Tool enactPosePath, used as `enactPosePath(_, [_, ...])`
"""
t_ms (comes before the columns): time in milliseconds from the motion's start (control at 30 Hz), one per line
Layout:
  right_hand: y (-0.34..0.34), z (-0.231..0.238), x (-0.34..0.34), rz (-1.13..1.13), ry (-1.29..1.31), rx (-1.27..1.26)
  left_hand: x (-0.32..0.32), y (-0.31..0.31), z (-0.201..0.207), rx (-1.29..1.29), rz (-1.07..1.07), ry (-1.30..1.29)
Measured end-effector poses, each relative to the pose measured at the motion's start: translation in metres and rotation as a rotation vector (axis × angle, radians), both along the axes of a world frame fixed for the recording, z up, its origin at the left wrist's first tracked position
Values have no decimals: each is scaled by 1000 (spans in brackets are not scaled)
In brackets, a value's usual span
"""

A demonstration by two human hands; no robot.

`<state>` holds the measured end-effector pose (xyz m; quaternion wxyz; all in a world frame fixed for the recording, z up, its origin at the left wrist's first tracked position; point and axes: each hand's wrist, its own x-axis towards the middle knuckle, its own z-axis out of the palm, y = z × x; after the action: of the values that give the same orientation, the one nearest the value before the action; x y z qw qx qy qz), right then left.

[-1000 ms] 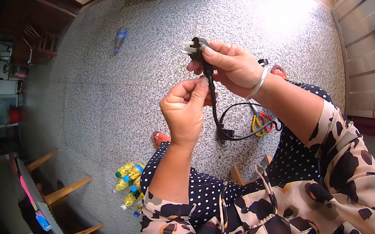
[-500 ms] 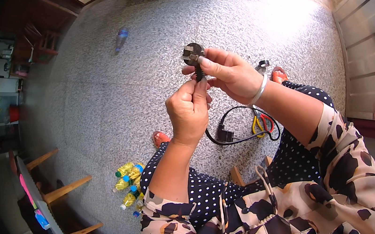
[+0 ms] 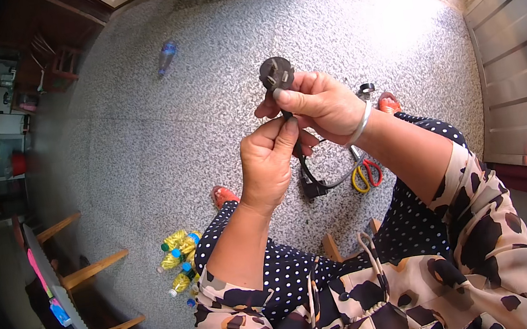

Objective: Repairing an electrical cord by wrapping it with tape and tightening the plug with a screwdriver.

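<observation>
Held up in front of me is a black three-pin power plug, its metal prongs facing up toward me. My right hand grips the plug's side and neck between thumb and fingers. Just below, my left hand pinches the black power cord where it leaves the plug. From there the cord hangs in a loop. A black connector at its other end hangs or lies below my hands; I cannot tell which. Beside it are scissors with one yellow and one red handle.
A roll of black tape lies by my right foot. Several small bottles with yellow contents stand or lie near my left knee. A clear bottle with a blue label is farther off on the speckled floor. At left stands a wooden-legged table.
The plug has turned so its prongs face me more directly. My left hand has slid slightly lower along the cord, and the loop below has drawn in.
</observation>
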<state>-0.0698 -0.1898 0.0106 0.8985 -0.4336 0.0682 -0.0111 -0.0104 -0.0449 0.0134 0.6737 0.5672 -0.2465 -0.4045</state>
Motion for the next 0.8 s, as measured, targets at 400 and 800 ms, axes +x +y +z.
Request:
enactPosePath(400, [0, 4, 1, -4, -17, 210, 11, 7, 6, -204, -183, 584])
enactPosePath(800, [4, 1, 2, 160, -196, 392, -1, 6, 9, -137, 17, 139])
